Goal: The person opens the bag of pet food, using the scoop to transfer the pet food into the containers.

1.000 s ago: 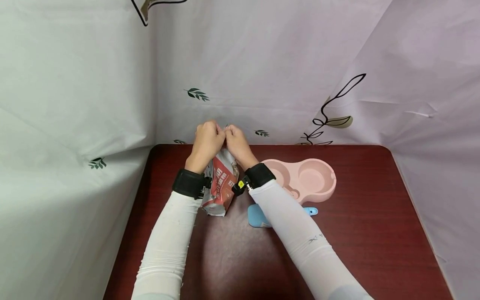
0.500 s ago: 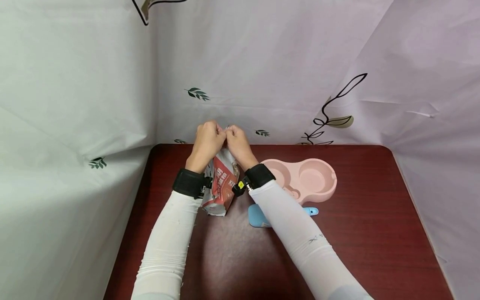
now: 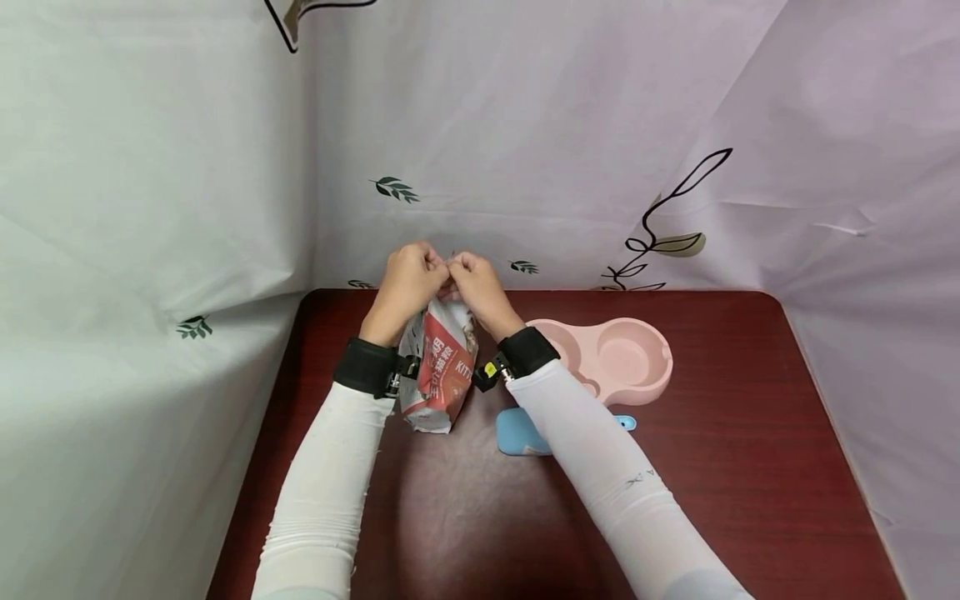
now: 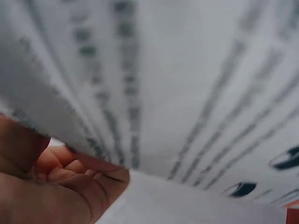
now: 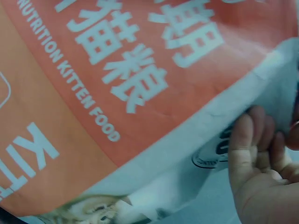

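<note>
An orange-and-white kitten food bag [image 3: 447, 367] stands on the table at the left of centre in the head view. Both hands meet at its top edge, fingertips close together. My left hand [image 3: 408, 282] pinches the top of the bag from the left, thumb and curled fingers at the edge; in the left wrist view the bag's printed side panel [image 4: 154, 102] fills most of the picture above the hand [image 4: 65, 182]. On the other side my right hand [image 3: 482, 290] pinches the top too. The right wrist view shows its curled fingers [image 5: 243, 135] against the bag's white upper part.
A pink double pet bowl [image 3: 626, 358] sits right of the bag, partly behind the right wrist. In front of it lies a blue scoop [image 3: 517, 433], crossed by the right forearm. A patterned white cloth [image 3: 555, 167] hangs just behind the table's back edge [image 3: 697, 292].
Both wrists have spread slightly apart, the left one outward to the left and the right one to the right. More of the bag's front shows between the forearms. The bag's base stays put.
</note>
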`<state>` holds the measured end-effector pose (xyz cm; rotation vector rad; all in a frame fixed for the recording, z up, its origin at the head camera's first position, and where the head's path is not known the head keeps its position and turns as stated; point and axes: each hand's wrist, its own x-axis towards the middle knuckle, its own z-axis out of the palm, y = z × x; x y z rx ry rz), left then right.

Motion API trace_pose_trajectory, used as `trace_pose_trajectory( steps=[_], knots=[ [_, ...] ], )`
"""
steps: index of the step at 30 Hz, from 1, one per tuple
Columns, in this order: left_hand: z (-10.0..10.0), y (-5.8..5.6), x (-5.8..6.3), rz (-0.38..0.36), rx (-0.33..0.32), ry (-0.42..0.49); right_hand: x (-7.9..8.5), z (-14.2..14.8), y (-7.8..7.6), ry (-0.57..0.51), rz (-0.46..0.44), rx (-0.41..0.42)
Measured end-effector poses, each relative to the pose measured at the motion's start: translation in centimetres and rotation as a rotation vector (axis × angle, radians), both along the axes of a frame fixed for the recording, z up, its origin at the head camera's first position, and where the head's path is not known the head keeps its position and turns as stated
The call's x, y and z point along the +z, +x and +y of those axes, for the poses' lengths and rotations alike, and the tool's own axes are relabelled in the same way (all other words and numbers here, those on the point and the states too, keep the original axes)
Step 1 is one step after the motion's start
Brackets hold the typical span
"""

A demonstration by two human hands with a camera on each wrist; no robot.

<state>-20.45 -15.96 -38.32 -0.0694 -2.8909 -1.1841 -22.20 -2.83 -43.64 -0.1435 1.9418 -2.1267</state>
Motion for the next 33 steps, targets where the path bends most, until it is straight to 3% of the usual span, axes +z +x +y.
trace_pose_trajectory(
  steps=[7,13,21,33],
  knots=[
    [-1.5,-0.2,0.6,-0.044,-0.109,-0.086,0.4,0.1,0.2,-0.046,-0.061,0.048],
    [-1.8,-0.8,1.3,-0.058,-0.139,-0.073,0.7,0.1,0.0,-0.035,-0.057,0.075],
    [-1.4,-1.0,0.8,0.003,-0.088,-0.080,0.9,0.0,0.0,-0.004,-0.049,0.073],
    [-0.6,-0.2,-0.5,0.092,-0.003,-0.035,0.6,-0.1,0.3,0.053,0.008,0.018]
  ],
)
